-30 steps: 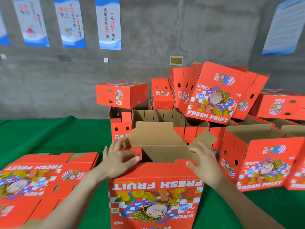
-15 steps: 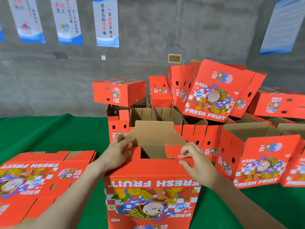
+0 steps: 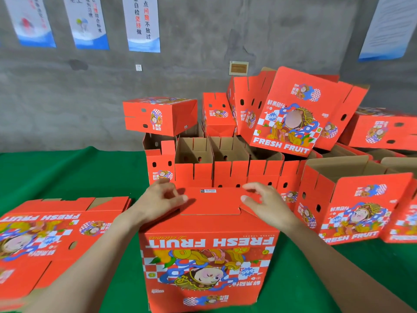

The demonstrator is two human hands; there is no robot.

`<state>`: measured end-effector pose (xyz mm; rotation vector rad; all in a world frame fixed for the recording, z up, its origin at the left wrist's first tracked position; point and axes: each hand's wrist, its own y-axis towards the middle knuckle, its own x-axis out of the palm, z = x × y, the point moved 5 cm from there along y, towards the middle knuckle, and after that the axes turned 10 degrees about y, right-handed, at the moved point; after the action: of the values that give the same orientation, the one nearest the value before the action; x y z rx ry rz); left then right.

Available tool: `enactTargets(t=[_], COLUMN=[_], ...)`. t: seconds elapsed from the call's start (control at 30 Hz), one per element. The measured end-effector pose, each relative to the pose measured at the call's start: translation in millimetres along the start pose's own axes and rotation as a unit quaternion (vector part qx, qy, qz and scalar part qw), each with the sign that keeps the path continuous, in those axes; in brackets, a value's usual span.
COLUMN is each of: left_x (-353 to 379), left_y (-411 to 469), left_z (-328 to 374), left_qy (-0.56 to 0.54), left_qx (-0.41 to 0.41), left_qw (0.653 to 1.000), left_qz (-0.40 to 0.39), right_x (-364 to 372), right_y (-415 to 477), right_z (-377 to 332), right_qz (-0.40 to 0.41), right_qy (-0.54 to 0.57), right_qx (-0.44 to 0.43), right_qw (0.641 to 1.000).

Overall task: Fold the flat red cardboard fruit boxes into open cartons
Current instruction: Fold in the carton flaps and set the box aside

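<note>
Now left hand (image 3: 161, 201), right hand (image 3: 268, 205) atop box (image 3: 207, 256); grips loose, pressing flaps (image 3: 211, 203).

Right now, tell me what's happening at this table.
A person is working bare-handed on the red printed cardboard fruit box in front of them. Left grip and right grip sit at either end of its red top flaps, which lie folded flat. A stack of flat red cardboard boxes waits on the left; open red cartons crowd the green cloth table behind.
</note>
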<state>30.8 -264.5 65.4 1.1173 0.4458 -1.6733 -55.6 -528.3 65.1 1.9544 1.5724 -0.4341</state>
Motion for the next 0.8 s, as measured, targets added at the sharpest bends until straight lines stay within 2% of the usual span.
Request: enactTargets(t=[0.07, 0.17, 0.3, 0.47, 0.67, 0.8], left_x=[4, 8, 14, 18, 18, 11], left_y=[1, 2, 5, 3, 2, 4], left_z=[-1, 1, 6, 11, 8, 1], left_qy=[0.033, 0.093, 0.184, 0.248, 0.237, 0.121], left_qx=[-0.022, -0.055, -0.076, -0.075, -0.071, -0.065], left_qw=[0.999, 0.992, 0.975, 0.963, 0.967, 0.990], left_qz=[-0.037, -0.061, -0.101, -0.076, -0.062, -0.025], right_x=[6, 13, 21, 26, 29, 17], right_y=[10, 20, 24, 22, 20, 22], right_z=[0, -3, -4, -3, 4, 9], right_qz=[-0.045, -0.082, -0.079, -0.052, -0.064, -0.052], right_qy=[-0.074, -0.121, -0.198, -0.256, -0.224, -0.106], right_qx=[0.039, 0.063, 0.069, 0.051, 0.037, 0.046], right_qw=[0.995, 0.987, 0.975, 0.964, 0.972, 0.992])
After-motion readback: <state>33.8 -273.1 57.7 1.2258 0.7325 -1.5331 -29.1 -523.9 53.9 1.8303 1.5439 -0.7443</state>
